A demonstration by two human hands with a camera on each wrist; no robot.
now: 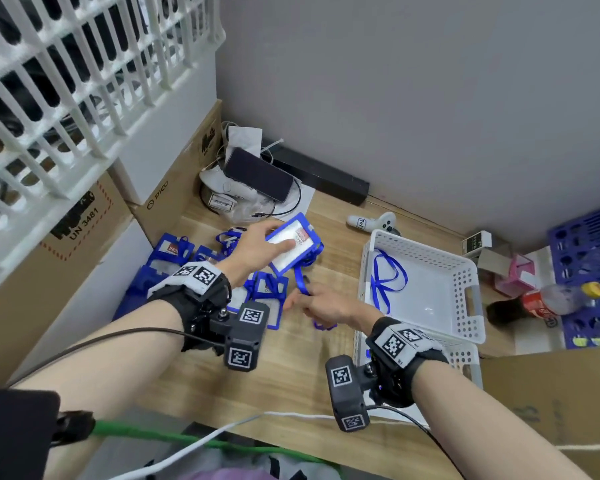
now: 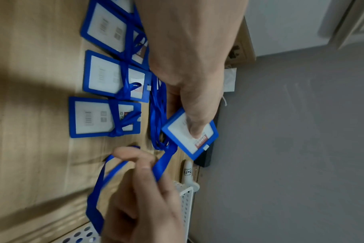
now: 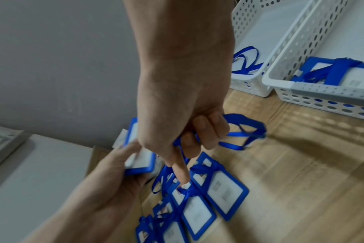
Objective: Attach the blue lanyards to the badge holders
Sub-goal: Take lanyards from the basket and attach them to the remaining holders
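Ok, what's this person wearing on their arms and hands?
Both hands are bare: left hand, right hand. Each wrist carries a black strap with a grey band of square black-and-white markers, and a black camera block with more markers below it. A dark cable runs from the left one, another from the right. A black sleeve shows on the left upper arm.

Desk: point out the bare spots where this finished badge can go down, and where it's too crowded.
Bare wood lies on the desk between the wrists, bordered by the badge holder pile and the white baskets. The far basket's floor is mostly bare beside one lanyard. Crowded: the pile itself and the phone corner.
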